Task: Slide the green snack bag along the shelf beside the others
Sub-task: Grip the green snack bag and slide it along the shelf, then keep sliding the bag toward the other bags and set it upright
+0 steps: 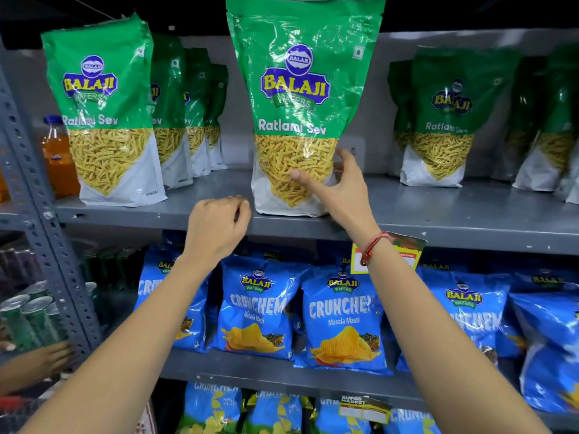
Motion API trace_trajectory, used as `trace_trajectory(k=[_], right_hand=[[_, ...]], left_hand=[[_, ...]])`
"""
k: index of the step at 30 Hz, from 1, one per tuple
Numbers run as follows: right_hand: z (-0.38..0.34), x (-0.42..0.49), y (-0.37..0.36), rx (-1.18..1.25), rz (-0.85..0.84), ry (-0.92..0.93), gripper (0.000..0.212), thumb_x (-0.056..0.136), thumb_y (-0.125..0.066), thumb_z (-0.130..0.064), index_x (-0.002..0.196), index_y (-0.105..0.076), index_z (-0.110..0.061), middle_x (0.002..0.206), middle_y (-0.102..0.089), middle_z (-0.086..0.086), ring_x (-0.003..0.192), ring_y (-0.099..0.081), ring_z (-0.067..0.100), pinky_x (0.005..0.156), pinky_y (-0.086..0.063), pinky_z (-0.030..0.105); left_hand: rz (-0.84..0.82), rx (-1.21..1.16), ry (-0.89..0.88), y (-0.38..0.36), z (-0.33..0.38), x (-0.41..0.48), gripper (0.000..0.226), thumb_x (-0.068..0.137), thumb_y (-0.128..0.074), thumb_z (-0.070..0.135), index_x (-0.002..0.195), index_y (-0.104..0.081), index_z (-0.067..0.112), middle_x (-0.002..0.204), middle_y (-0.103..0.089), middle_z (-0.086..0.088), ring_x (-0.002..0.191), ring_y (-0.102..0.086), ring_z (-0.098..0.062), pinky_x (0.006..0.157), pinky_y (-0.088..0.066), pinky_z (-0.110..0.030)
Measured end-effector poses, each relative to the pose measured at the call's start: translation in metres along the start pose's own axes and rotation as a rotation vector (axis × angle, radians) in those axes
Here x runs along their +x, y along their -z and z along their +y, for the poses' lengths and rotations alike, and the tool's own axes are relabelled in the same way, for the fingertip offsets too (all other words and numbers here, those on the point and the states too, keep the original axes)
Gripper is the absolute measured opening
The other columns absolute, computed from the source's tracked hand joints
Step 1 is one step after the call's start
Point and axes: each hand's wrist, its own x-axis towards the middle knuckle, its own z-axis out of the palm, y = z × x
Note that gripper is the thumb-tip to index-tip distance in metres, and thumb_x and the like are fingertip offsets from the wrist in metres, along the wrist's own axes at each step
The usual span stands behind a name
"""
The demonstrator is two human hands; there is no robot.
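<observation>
A green Balaji Ratlami Sev snack bag (pixel 297 98) stands upright at the front of the grey shelf (pixel 438 211), in the gap between two rows of the same bags. My right hand (pixel 338 186) grips its lower right side, thumb across the front and fingers behind. My left hand (pixel 216 227) hovers at the shelf edge just left of the bag's base, fingers curled, holding nothing. A row of matching green bags (pixel 106 120) stands to the left and another group (pixel 441 120) to the right.
An orange drink bottle (pixel 58 155) stands at the far left of the shelf. Blue Crunchem bags (pixel 341 321) fill the shelves below. A perforated metal upright (pixel 47 230) frames the left side, with cans (pixel 28 317) beyond it and another person's hand (pixel 47 358) there.
</observation>
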Motion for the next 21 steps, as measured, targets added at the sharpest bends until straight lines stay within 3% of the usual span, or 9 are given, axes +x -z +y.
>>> trace_trajectory(k=[2,4,6,9,14,17,21], right_hand=[[0.003,0.003,0.018,-0.007,0.029,0.008,0.099,0.067,-0.073,-0.064,0.144,-0.031,-0.020,0.142,-0.042,0.006,0.129,-0.044,0.021,0.108,-0.040,0.041],[0.008,0.009,0.040,-0.021,0.076,0.016,0.095,0.069,-0.070,-0.064,0.144,-0.032,-0.018,0.138,-0.044,0.006,0.123,-0.047,0.018,0.105,-0.042,0.040],[0.014,0.018,0.064,-0.040,0.130,0.013,0.090,0.072,-0.070,-0.061,0.142,-0.035,-0.017,0.133,-0.047,0.005,0.119,-0.049,0.016,0.103,-0.043,0.035],[0.025,0.032,0.099,-0.105,0.174,0.005,0.085,0.075,-0.069,-0.059,0.141,-0.037,-0.016,0.134,-0.047,0.004,0.119,-0.048,0.017,0.095,-0.042,0.026],[0.047,0.054,0.150,-0.247,0.205,-0.016,0.086,0.078,-0.068,-0.058,0.143,-0.036,-0.012,0.140,-0.046,0.009,0.127,-0.044,0.022,0.107,-0.038,0.036],[0.061,0.068,0.172,-0.348,0.203,-0.030,0.084,0.079,-0.068,-0.055,0.141,-0.038,-0.008,0.139,-0.047,0.013,0.128,-0.045,0.026,0.107,-0.037,0.040],[0.082,0.087,0.192,-0.465,0.184,-0.061,0.082,0.079,-0.069,-0.054,0.139,-0.039,-0.007,0.139,-0.044,0.021,0.130,-0.041,0.033,0.106,-0.033,0.038]], left_hand=[[0.084,-0.048,0.071,0.003,0.010,-0.009,0.041,0.091,-0.036,0.028,0.067,-0.064,0.008,0.053,-0.062,-0.010,0.050,-0.055,-0.032,0.048,-0.027,-0.027],[0.185,-0.090,0.148,0.006,0.028,-0.019,0.038,0.090,-0.041,0.024,0.065,-0.064,0.006,0.049,-0.060,-0.011,0.047,-0.054,-0.032,0.047,-0.032,-0.029],[0.262,-0.131,0.188,0.008,0.053,-0.025,0.036,0.089,-0.043,0.023,0.069,-0.067,0.005,0.054,-0.065,-0.012,0.052,-0.057,-0.034,0.054,-0.042,-0.036],[0.276,-0.167,0.171,0.006,0.098,-0.023,0.030,0.087,-0.044,0.023,0.078,-0.069,0.009,0.071,-0.073,-0.007,0.066,-0.065,-0.031,0.065,-0.045,-0.036],[0.164,-0.379,0.030,-0.006,0.175,0.001,0.032,0.084,-0.045,0.026,0.090,-0.070,0.006,0.093,-0.075,-0.008,0.088,-0.068,-0.027,0.075,-0.048,-0.034],[-0.007,-0.380,-0.064,-0.024,0.214,0.018,0.036,0.087,-0.049,0.028,0.105,-0.068,0.003,0.111,-0.071,-0.012,0.112,-0.061,-0.027,0.089,-0.049,-0.038],[-0.154,-0.336,-0.078,-0.050,0.250,0.038,0.037,0.090,-0.057,0.027,0.112,-0.065,-0.001,0.121,-0.066,-0.017,0.120,-0.056,-0.030,0.091,-0.048,-0.043]])
